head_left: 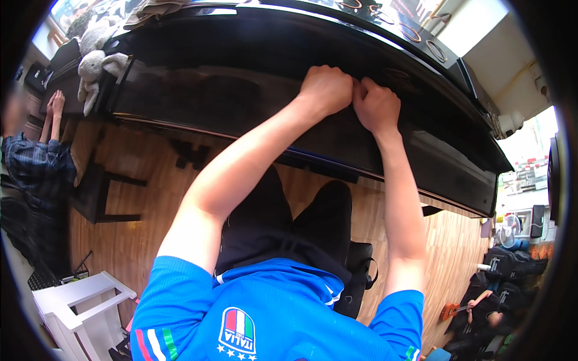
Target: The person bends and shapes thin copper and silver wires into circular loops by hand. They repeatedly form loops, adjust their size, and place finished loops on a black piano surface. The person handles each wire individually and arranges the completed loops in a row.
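A long, glossy black piano (198,99) spans the view in front of me, and no keys show on it. Both my hands are over its dark front, a little right of the middle. My left hand (327,90) is curled into a fist with its knuckles up. Right beside it, my right hand (378,109) is closed too, and the two seem to touch at the thumb sides. The fingertips are hidden under both hands, so I cannot make out whether they grip an edge or a small thing.
A grey plush rabbit (91,65) hangs at the piano's left end. Several rings (410,32) lie on top at the back. Another person's hands (55,103) are at far left, near a dark stool (102,191). White furniture (90,304) stands lower left; someone holds a small guitar (449,311) lower right.
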The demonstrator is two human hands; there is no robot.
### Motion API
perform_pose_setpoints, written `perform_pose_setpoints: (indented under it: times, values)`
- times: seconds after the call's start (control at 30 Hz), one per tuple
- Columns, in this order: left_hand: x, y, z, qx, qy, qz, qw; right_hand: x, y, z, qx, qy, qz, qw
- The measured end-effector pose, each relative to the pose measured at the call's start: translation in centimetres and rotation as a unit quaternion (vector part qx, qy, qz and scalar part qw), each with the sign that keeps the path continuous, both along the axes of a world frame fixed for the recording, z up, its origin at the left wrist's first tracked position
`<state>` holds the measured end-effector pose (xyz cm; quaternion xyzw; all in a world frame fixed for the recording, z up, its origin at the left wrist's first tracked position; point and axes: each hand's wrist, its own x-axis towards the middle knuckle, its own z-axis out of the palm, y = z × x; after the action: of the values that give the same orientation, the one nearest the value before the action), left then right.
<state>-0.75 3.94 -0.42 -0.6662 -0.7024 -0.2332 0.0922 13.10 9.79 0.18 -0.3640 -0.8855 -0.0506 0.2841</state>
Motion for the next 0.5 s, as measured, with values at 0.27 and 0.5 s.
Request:
perform_pose_setpoints:
  times: [0.27,0.5]
  values:
    - [0.3,0.4,-0.9,0.126,-0.066,-0.034,0.989,0.5,1.0,-0.1,-0.079,0.007,-0.016,0.997]
    - [0.2,1.1,0.3,0.01,-0.034,0.043,0.998,0.7,1.9,-0.6,-0.073,0.01,-0.026,0.997]
